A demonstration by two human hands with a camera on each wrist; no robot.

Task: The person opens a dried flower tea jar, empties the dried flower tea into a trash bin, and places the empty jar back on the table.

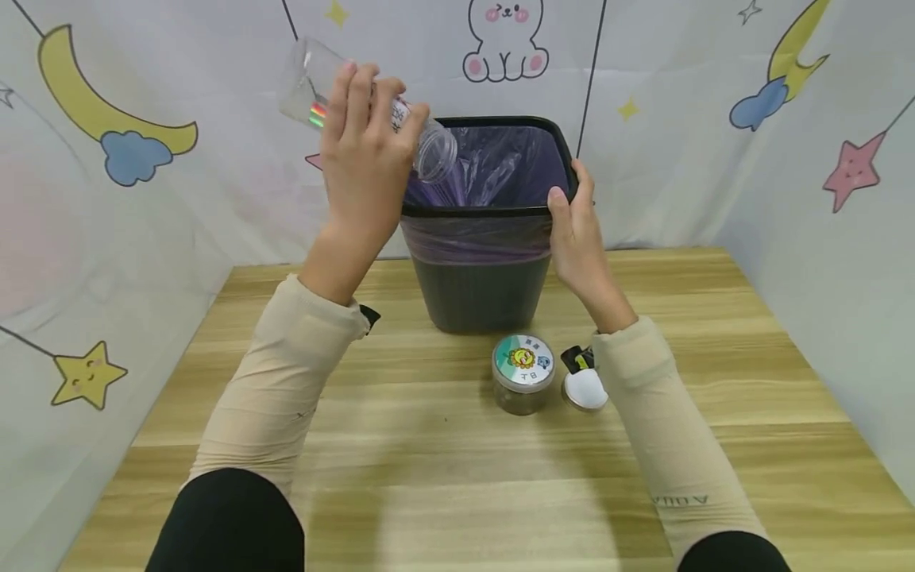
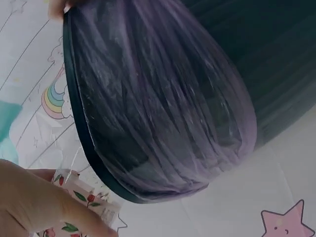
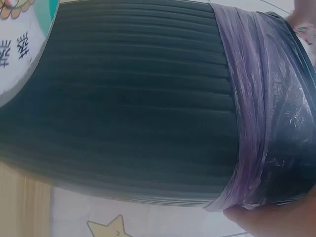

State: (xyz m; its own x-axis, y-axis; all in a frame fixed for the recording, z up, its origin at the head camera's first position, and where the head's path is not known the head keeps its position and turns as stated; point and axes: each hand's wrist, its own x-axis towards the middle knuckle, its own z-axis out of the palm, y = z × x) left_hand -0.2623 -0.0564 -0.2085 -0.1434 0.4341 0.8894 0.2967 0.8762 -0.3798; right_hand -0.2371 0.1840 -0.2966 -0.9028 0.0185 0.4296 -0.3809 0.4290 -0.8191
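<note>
Over the left side of the bin's opening, my left hand (image 1: 368, 155) grips a clear plastic bottle (image 1: 314, 67) tilted with its uncapped mouth down toward the inside. In the left wrist view a floral label (image 2: 91, 197) shows on the bottle, beside the black rim. The dark grey trash bin (image 1: 482, 294) stands at the back of the table, lined with a purple translucent bag (image 1: 493, 167). My right hand (image 1: 575, 230) holds the bin's right rim, thumb on the front side; in the right wrist view that hand (image 3: 284, 217) lies against the folded-over bag.
In front of the bin stands a clear jar (image 1: 524, 377) with a sunflower-printed lid. To its right lie a small round white-topped lid (image 1: 586, 389) and a small black item (image 1: 577, 359). Printed cloth (image 1: 643, 48) encloses the wooden table (image 1: 457, 477) at the back and sides.
</note>
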